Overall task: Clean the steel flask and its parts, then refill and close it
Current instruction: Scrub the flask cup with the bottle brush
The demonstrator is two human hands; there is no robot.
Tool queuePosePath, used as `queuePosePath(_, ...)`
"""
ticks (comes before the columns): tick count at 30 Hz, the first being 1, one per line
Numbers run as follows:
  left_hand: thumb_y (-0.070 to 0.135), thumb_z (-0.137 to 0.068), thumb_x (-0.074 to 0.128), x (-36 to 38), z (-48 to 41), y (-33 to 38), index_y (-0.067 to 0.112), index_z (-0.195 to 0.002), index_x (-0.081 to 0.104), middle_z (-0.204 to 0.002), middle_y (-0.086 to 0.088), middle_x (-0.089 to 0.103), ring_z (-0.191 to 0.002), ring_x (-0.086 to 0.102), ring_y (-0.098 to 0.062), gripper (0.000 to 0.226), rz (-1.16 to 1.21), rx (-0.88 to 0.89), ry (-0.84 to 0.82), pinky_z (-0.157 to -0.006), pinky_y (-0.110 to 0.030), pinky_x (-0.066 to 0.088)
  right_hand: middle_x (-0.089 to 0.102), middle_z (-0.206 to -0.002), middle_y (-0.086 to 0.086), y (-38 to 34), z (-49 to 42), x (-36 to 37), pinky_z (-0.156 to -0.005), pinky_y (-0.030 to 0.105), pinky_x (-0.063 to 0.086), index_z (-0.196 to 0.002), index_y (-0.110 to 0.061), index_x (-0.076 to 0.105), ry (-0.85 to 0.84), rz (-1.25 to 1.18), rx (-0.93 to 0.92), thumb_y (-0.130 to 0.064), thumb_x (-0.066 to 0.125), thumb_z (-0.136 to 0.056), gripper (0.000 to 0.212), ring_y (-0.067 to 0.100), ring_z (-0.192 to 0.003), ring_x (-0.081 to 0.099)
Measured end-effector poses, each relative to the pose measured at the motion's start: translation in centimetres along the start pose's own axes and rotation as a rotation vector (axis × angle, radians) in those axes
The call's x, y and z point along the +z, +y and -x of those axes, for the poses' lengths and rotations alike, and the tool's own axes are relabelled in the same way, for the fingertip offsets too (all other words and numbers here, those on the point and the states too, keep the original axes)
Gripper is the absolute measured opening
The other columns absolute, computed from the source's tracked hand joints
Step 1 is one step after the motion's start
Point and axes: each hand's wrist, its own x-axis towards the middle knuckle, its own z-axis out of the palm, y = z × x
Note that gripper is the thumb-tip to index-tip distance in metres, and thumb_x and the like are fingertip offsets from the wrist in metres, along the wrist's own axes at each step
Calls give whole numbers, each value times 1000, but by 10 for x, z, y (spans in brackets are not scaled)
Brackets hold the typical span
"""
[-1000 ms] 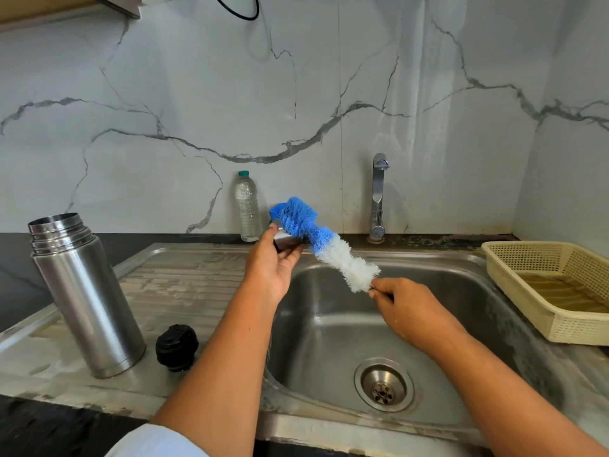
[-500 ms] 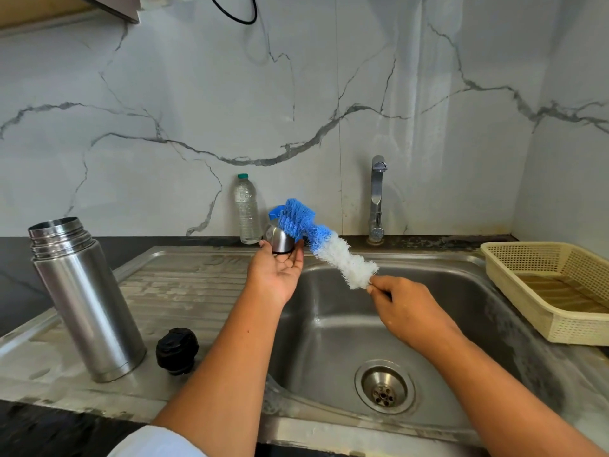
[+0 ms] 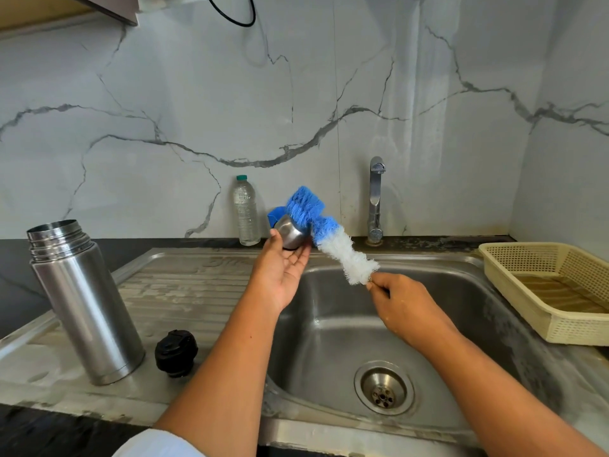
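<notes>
1. In the left grip, pinched between thumb and fingertips, the steel cup looks light, stiff and slippery; holding round its wall seems safest.
2. The right grip pinches the soft brush by its stem.
3. The flask stands left of both.

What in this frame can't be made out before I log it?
Head view:
- Inside of the steel cup: its mouth is turned away, behind the bottle brush.
- Brush handle: buried in the right hand.
- Inside of the steel flask: only the rim shows from this angle.
- Label on the water bottle: too small.
- The black cable: cut off by the top edge.
</notes>
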Motion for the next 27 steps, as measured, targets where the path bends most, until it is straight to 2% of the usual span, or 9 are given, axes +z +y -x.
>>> queuePosePath(4, 32, -106, 51, 1, -7, 6, 4, -141, 50, -115, -26, 68, -104, 71, -32, 44, 159, 68, 89, -91, -39, 60, 62, -70, -1, 3, 3, -1, -51, 25, 43, -87, -22, 65, -30, 47, -16, -26, 46, -107, 27, 11, -55, 51)
queuePosePath(9, 30, -107, 50, 0, 2, -2, 7, -129, 57, -110, -25, 74, -102, 74, -31, 33, -5, -13, -8, -89, -39, 61, 61, -70, -4, -2, -1, 4, -48, 20, 40, -83, -28, 60, -12, 16, -14, -26, 46, -107, 27, 9, -54, 52)
queuePosePath(13, 28, -108, 49, 2, -4, -3, 3, -131, 56, -110, -25, 71, -104, 72, -32, 35, 71, 31, 46, -98, -41, 57, 59, -69, -3, -1, 2, 3, -48, 22, 41, -80, -27, 59, -33, 49, -26, -25, 46, -107, 30, 9, -53, 50)
queuePosePath(16, 27, -108, 49, 0, -1, -5, 4, -123, 60, -99, -23, 76, -98, 74, -29, 29, 13, 17, 19, -89, -39, 59, 60, -69, -3, -2, 1, 4, -49, 23, 43, -83, -26, 61, -15, 55, -12, -25, 46, -107, 28, 11, -54, 52)
queuePosePath(19, 27, -107, 51, 3, 2, -7, 3, -120, 59, -108, -26, 73, -102, 72, -32, 28, 37, 22, 46, -95, -41, 58, 64, -74, -1, -1, 0, 3, -51, 25, 46, -93, -23, 66, 2, 36, -2, -25, 46, -107, 24, 12, -57, 55)
queuePosePath(21, 25, -107, 52, 0, -5, 0, 0, -125, 55, -117, -28, 68, -105, 70, -34, 31, 145, 45, 95, -101, -44, 56, 63, -73, -1, 0, 3, 4, -51, 24, 44, -90, -22, 65, -31, 61, 2, -27, 46, -107, 26, 11, -56, 54)
queuePosePath(23, 25, -107, 52, -4, -8, 5, -1, -127, 53, -114, -28, 69, -101, 72, -34, 33, 177, 47, 84, -98, -42, 58, 62, -73, -1, 0, 3, 7, -52, 24, 44, -89, -21, 65, -46, 65, 7, -27, 46, -107, 26, 12, -57, 53)
queuePosePath(25, 26, -106, 52, -1, -3, -1, 0, -129, 55, -106, -28, 74, -97, 75, -33, 34, 101, 14, 15, -87, -40, 63, 63, -74, -1, -2, 1, 8, -54, 26, 46, -92, -21, 66, -16, 34, 7, -27, 46, -106, 25, 12, -59, 55)
queuePosePath(27, 28, -106, 53, 5, 1, -6, 1, -130, 55, -109, -28, 73, -101, 74, -33, 36, 71, 4, -10, -87, -41, 62, 64, -75, -1, -2, -1, 6, -54, 28, 47, -94, -23, 67, 10, -13, 15, -27, 47, -106, 24, 13, -59, 56)
